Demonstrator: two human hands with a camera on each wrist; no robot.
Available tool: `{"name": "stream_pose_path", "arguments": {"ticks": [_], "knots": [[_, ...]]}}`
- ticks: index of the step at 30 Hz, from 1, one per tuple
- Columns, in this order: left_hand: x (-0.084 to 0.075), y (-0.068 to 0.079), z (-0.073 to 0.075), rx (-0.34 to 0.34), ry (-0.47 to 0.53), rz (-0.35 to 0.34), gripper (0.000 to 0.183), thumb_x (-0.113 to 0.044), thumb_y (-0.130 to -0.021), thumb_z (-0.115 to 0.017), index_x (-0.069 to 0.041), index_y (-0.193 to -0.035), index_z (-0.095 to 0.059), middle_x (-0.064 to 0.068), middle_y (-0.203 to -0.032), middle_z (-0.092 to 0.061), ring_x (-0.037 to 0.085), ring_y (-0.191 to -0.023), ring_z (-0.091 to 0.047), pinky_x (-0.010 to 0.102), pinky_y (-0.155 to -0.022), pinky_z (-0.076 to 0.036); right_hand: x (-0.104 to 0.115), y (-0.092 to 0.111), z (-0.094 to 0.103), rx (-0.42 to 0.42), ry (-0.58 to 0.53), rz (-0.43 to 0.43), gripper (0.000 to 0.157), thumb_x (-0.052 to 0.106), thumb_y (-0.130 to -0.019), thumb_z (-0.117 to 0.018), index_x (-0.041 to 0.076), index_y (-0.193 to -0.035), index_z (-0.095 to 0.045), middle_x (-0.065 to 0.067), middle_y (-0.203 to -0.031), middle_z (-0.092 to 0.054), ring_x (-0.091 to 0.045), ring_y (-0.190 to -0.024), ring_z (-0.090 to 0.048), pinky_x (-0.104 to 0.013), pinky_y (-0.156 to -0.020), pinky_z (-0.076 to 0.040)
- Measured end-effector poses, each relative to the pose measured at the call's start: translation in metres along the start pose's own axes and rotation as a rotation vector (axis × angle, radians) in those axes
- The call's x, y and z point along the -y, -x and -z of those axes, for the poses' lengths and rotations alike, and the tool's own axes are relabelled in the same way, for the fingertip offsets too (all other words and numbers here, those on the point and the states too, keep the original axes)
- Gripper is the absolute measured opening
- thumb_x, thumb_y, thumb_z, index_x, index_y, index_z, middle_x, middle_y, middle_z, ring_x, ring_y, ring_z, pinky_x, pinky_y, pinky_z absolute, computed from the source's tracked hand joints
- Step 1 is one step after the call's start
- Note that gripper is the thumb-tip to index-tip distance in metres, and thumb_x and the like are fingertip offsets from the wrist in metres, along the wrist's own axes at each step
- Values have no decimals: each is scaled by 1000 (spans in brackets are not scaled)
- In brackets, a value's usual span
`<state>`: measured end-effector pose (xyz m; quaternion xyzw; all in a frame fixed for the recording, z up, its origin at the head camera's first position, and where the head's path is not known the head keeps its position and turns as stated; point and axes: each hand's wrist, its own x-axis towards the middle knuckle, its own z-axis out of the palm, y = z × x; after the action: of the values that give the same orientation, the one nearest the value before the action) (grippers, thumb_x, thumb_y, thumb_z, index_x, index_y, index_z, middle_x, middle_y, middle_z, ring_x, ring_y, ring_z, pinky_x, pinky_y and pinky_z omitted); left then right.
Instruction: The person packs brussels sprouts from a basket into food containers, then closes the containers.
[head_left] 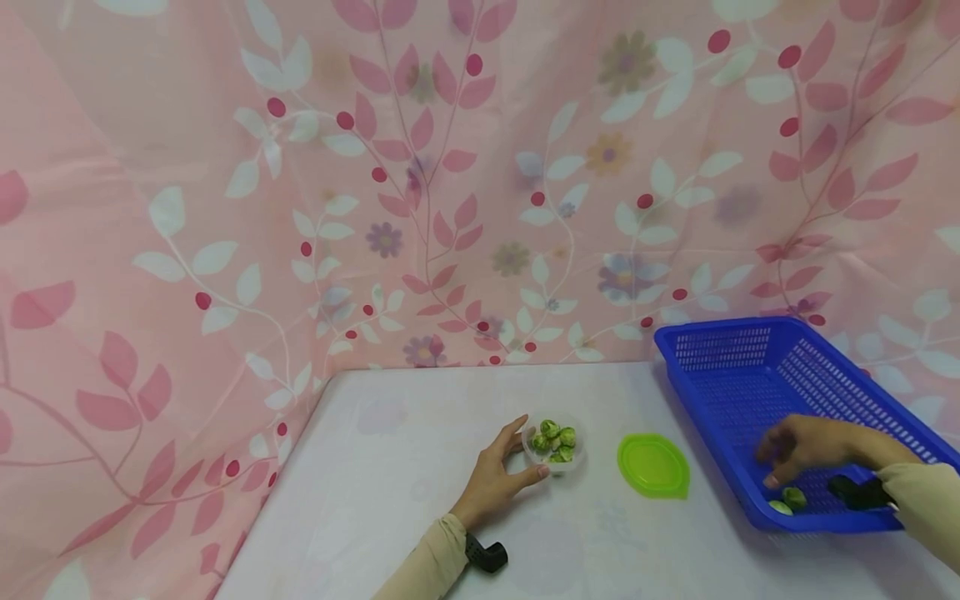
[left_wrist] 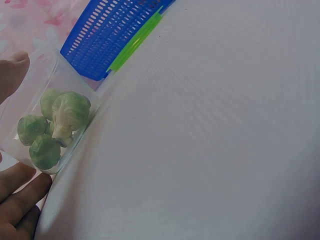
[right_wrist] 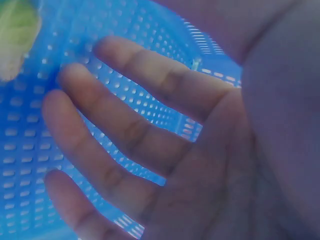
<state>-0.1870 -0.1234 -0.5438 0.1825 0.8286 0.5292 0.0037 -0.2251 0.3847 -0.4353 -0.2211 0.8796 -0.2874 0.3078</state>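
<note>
Gripping the probably flexible tub [head_left: 564, 468] by its sides with the left hand [head_left: 491, 479]; hovering with the right hand [head_left: 808, 446] loosely spread, apparently empty though blurred, near sprouts [head_left: 794, 498], probably light, firm and best pinched round the middle, in the blue basket [head_left: 825, 523]

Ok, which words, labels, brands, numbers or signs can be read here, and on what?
No text can be read.
Faint bluish marks on the white tabletop: too blurred to tell whether they are writing.
Bright green plastic lid, blue perforated plastic basket, clear round plastic tub: none legible.
</note>
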Motion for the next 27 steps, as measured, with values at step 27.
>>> {"name": "stream_pose_path", "arguments": {"ticks": [27], "knots": [[3, 1, -1, -11, -4, 6, 90, -43, -93, -83, -22, -166, -36, 12, -155, -59, 29, -143, -58, 58, -120, -42, 6, -2, -8, 42, -41, -239, 24, -1, -78, -87, 3, -94, -70, -6, -84, -66, -20, -77, -61, -29, -65, -53]]}}
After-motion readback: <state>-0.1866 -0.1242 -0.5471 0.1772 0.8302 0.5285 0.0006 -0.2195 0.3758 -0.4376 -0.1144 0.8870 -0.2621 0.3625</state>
